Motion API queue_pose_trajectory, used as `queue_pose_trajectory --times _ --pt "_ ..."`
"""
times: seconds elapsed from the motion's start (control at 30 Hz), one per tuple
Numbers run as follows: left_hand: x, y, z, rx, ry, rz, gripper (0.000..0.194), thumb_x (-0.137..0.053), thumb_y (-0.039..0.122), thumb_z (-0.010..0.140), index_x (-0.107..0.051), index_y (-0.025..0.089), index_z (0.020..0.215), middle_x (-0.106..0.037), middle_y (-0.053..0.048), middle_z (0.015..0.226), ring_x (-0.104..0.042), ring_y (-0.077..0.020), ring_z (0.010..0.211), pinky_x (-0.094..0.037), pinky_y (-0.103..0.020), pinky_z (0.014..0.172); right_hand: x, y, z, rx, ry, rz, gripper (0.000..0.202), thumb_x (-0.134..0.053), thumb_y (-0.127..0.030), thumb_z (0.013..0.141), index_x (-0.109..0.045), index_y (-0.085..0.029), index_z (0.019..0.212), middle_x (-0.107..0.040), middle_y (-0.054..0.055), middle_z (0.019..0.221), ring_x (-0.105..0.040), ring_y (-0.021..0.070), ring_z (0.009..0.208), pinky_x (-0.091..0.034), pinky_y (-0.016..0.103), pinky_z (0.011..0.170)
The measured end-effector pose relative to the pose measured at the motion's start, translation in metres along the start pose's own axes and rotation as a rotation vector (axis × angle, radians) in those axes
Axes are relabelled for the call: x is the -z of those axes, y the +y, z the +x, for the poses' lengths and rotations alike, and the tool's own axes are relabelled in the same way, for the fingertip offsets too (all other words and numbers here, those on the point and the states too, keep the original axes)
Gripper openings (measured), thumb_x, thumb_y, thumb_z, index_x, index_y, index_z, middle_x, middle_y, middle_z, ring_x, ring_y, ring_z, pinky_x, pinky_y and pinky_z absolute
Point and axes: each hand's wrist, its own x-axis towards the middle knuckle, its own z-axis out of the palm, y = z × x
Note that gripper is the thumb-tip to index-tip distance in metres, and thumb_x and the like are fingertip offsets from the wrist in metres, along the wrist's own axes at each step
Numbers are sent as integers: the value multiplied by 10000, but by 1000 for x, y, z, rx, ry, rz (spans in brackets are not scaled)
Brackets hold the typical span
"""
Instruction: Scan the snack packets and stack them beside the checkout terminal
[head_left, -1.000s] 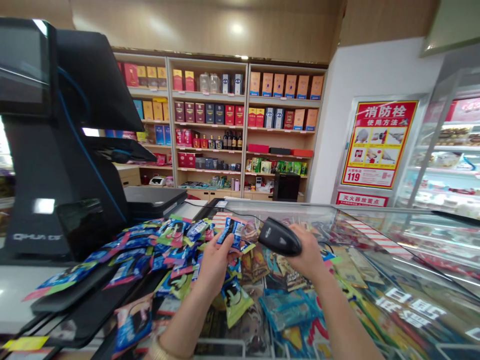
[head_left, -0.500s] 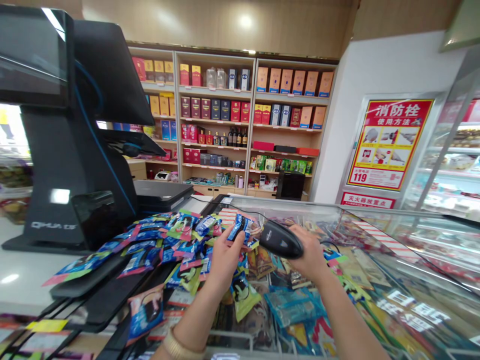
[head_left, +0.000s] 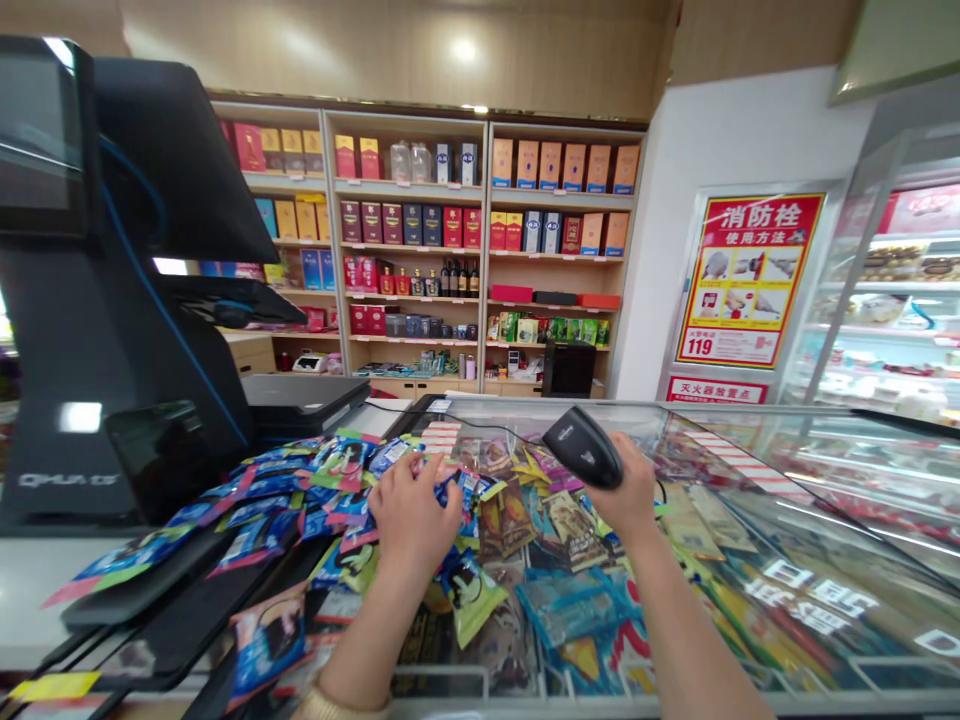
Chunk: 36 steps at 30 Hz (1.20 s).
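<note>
In the head view my left hand (head_left: 416, 515) rests over a heap of small snack packets (head_left: 349, 460) in blue, pink and green. Its fingers are spread and bent down among them, and their tips are partly hidden. A blue packet lies by the thumb. My right hand (head_left: 630, 490) is closed round the handle of a black barcode scanner (head_left: 583, 447), held above the freezer with its head tilted up to the left. A cable runs from near the scanner toward the left. One larger blue and pink packet (head_left: 268, 637) lies nearer me, left of my forearm.
A glass-topped freezer (head_left: 739, 400) with many wrapped ices stretches under my hands and to the right. At left a black cash register (head_left: 64, 400) stands on a white counter (head_left: 37, 580). Boxed goods fill shelves (head_left: 412, 215) behind. A red sign (head_left: 750, 280) hangs on the wall.
My left hand has moved left and turned palm down onto the heap; the packet it held up is no longer raised. The scanner has tilted upward. The view has shifted slightly right.
</note>
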Motion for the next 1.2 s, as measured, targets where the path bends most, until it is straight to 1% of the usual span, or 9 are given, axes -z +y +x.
queue_pose_trajectory --times 0.1,0.23,0.37,0.53,0.67,0.83,0.97,1.1,1.2 --pt "-2 13 -3 -148 44 -164 335 -504 239 807 -667 204 1098 -554 -141 1212 -497 -318 1148 -385 -484 957 5 8 5 -45 80 -31 152 -603 -253 677 -539 -219 810 -569 15 746 -558 204 697 -427 310 631" --pt "-11 45 -10 -341 -250 -445 371 -516 210 785 -643 197 1133 -575 -119 1178 -541 -256 1113 -426 -408 977 17 19 18 -114 167 -72 156 -613 -281 679 -536 -221 801 -573 0 728 -547 190 661 -420 298 609" --pt "-29 85 -15 -412 -559 -498 440 -570 272 766 -616 199 1198 -587 -110 1188 -554 -252 1115 -419 -376 1009 33 39 23 -47 77 -138 162 -630 -285 674 -551 -222 800 -570 0 727 -551 191 665 -420 299 612" --pt "-62 124 -18 -440 -751 -480 591 -600 346 750 -533 175 1312 -547 -157 1290 -516 -304 1196 -393 -405 1040 46 71 2 71 -10 -208 151 -574 -235 682 -548 -217 829 -593 32 784 -563 213 723 -430 318 641" --pt "-84 142 -23 -505 -814 -436 605 -563 326 773 -477 235 1365 -454 -156 1406 -399 -353 1312 -345 -496 1064 48 83 -14 60 -16 -234 161 -560 -224 668 -544 -216 828 -595 40 803 -562 218 745 -434 324 666" --pt "-89 141 -25 -458 -810 -341 442 -641 332 717 -587 224 1142 -499 -145 1299 -561 -311 1103 -450 -426 938 47 77 -16 54 -42 -224 212 -569 -238 694 -586 -209 903 -601 39 822 -572 210 756 -423 307 661" --pt "-83 125 -20 -371 -755 -358 276 -621 163 697 -561 183 965 -586 -102 1052 -603 -232 932 -468 -323 819 45 72 -14 61 -51 -207 148 -584 -258 695 -582 -209 834 -606 43 815 -569 203 740 -416 302 661" --pt "-65 101 -8 -152 -611 -555 245 -541 108 730 -536 198 958 -622 -22 821 -598 -190 792 -461 -307 781 44 65 -13 59 -98 -159 141 -566 -239 696 -584 -208 833 -606 38 809 -575 196 740 -415 294 657" --pt "-41 82 1 -1 -491 -850 281 -556 137 721 -593 207 991 -673 -22 927 -616 -191 889 -463 -311 854 44 58 -11 78 -146 -121 135 -567 -254 690 -590 -208 815 -598 32 797 -571 191 731 -412 290 652"
